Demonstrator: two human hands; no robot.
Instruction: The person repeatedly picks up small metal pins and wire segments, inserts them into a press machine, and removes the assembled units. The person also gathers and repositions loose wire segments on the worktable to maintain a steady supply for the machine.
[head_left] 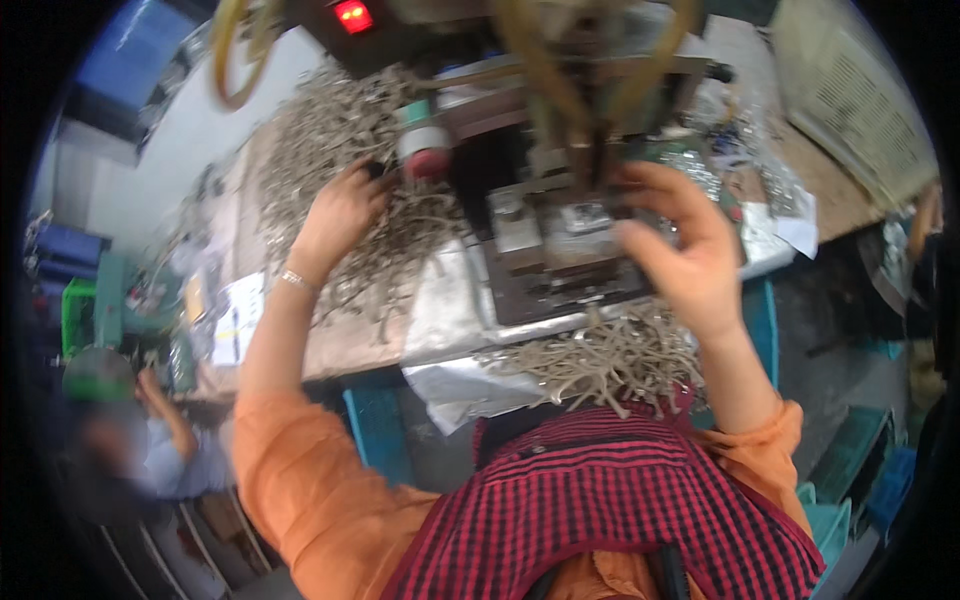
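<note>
My left hand [342, 218] is over the edge of a large heap of grey, branched, twig-like pieces [330, 125]. Its fingers are bent and slightly apart, and a small black thing [373, 168] shows at the fingertips; I cannot tell whether it is worn or touched. Just to the right is a round red button [430, 163] on a white and green housing. My right hand [690, 245] is at the right side of a metal die block [580, 245] on the press [500, 300]. Thumb and fingers are spread, with a dark patch near the fingertips.
A smaller pile of branched pieces [610, 360] lies at the table's near edge, on silvery sheeting [445, 330]. Yellowish hoses [540, 60] hang above the die. Shiny small parts in clear plastic [690, 170] are at right. Another person [150, 440] sits at far left.
</note>
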